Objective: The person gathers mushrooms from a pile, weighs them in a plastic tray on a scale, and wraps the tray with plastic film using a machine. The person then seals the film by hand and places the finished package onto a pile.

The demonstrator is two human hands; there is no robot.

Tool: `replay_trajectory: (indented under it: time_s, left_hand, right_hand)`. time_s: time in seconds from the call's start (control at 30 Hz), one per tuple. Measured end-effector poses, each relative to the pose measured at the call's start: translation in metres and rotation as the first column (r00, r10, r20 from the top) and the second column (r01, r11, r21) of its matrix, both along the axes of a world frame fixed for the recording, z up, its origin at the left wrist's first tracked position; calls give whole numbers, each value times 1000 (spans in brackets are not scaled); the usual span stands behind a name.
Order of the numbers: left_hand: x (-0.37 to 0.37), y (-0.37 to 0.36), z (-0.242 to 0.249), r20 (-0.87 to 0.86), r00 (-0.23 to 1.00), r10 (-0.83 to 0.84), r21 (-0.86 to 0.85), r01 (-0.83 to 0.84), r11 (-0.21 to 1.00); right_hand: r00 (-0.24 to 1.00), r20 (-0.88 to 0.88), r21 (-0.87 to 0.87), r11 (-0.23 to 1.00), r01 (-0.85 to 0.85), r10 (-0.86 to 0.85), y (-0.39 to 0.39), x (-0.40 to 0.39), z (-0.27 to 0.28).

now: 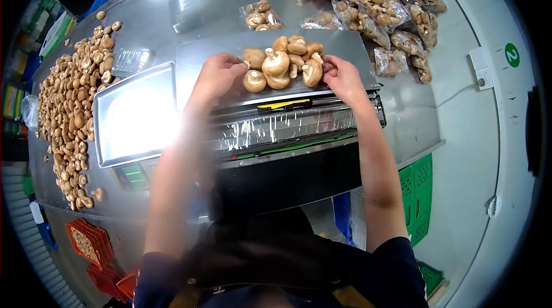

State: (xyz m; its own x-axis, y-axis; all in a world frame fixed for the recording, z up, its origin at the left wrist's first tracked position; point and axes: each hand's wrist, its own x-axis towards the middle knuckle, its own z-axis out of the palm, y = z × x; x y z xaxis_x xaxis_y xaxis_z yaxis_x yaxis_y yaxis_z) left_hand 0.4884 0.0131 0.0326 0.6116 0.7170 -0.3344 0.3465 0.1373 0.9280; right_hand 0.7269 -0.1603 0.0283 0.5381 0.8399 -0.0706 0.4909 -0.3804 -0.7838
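Note:
A heap of shiitake mushrooms (277, 65) lies on the flat metal top (198, 49) of a wrapping machine, some with stems facing up. My left hand (219, 75) is at the heap's left edge, thumb and fingers drawn together by a mushroom. On the opposite side, my right hand (344, 78) has its fingers curled in against the outermost mushrooms. Whatever is pinched in either hand is too small or clear to make out. Just below the heap is a roll of clear film (282, 129), with a yellow-and-black cutter (284, 104) above it.
Loose mushrooms (75, 106) cover the table's left side. Beside them are a shiny weighing scale (137, 115) and a clear plastic tray (131, 62). Wrapped mushroom packs (374, 6) pile up at the back right; a single pack (261, 16) sits behind the heap. Green crates (417, 196) stand at lower right.

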Motion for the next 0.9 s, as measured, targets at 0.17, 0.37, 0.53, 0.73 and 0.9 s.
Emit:
replay_trajectory:
  time_s: [0.17, 0.37, 0.53, 0.73, 0.9]
  left_hand:
    - [-23, -18, 4, -100, 990, -101, 234, 122, 965]
    - [-135, -31, 78, -399, 895, -198, 819, 445, 363]
    - [-111, -31, 71, -739, 596, -314, 646, 758, -83]
    - [-77, -45, 44, -601, 585, -545, 770, 607, -197]
    - [-155, -68, 62, -241, 904, -353, 511, 427, 746]
  right_hand:
    - [985, -4, -14, 985, -172, 172, -26, 17, 16]
    - [683, 598, -173, 899, -402, 420, -111, 41, 66]
    - [467, 650, -353, 782, -514, 600, -105, 49, 48]
    - [575, 528, -91, 715, -694, 625, -97, 48, 24]
    - [894, -158, 161, 904, -396, 419, -160, 39, 63]
